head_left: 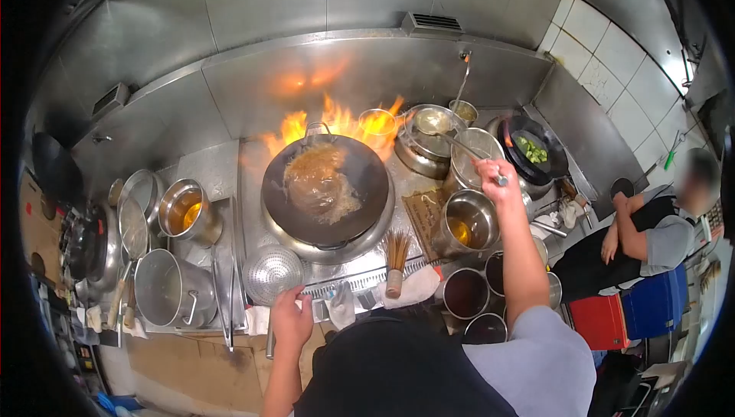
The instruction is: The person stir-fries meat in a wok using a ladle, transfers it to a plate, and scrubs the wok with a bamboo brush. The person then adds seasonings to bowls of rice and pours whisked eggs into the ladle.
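Observation:
My right hand (498,178) is closed around the handle of a ladle (458,144), whose bowl end reaches over a round pot (423,155) at the back of the stove. My left hand (292,320) is low at the front edge, thumb and fingers apart, apparently holding nothing. Just beside it is a perforated skimmer (273,273), with its handle pointing down past the hand. A black wok (287,214) sits on the middle burner with brown bubbling liquid (321,180) in it. Tall flames (337,120) rise behind the wok.
A bamboo brush (396,260) lies in front of the wok. To the right stand a pot of yellowish liquid (468,222), dark sauce containers (465,293) and a pan with green vegetables (531,149). Metal pots (164,287) stand left. A person (643,226) with folded arms is at right.

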The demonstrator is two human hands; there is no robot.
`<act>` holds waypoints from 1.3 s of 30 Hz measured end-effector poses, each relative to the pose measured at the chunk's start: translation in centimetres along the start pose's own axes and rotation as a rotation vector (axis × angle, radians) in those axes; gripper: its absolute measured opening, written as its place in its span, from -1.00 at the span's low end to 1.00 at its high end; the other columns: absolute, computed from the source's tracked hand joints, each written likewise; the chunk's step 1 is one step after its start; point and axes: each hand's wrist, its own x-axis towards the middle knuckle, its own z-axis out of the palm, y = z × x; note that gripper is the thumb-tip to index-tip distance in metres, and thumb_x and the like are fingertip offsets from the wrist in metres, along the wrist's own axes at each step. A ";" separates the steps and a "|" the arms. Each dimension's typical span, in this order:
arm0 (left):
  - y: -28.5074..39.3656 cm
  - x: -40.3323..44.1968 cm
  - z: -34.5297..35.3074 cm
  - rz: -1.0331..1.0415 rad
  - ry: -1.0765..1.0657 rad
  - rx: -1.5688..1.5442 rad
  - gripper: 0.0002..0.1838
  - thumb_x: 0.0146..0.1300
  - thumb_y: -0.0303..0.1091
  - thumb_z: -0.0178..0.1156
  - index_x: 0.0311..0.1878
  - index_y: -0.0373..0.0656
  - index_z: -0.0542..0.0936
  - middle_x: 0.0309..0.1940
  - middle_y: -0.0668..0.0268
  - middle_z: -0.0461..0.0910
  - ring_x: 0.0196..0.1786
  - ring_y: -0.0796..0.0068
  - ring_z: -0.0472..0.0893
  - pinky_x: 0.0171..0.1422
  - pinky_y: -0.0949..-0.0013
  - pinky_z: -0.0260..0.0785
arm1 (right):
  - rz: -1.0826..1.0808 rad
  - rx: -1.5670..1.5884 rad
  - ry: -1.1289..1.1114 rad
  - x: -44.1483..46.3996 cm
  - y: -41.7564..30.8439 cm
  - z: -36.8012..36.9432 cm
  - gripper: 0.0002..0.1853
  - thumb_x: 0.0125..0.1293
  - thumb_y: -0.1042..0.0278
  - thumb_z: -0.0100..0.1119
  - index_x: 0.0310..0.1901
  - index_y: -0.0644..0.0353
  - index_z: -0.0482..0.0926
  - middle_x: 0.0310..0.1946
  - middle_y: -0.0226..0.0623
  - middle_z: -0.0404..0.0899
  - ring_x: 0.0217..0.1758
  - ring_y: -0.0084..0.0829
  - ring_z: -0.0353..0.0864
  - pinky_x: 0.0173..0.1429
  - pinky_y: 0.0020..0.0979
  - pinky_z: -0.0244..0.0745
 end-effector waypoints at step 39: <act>3.5 5.9 2.8 -0.986 -0.361 -1.245 -0.67 0.54 -0.48 0.12 0.28 -0.15 0.32 0.01 0.12 0.62 -0.43 0.62 0.43 -0.45 0.51 0.35 | -0.201 -1.849 0.854 2.6 31.2 -28.5 -0.15 0.30 0.12 0.36 0.53 0.25 0.20 0.11 0.27 0.50 0.19 0.20 0.64 0.28 0.07 0.56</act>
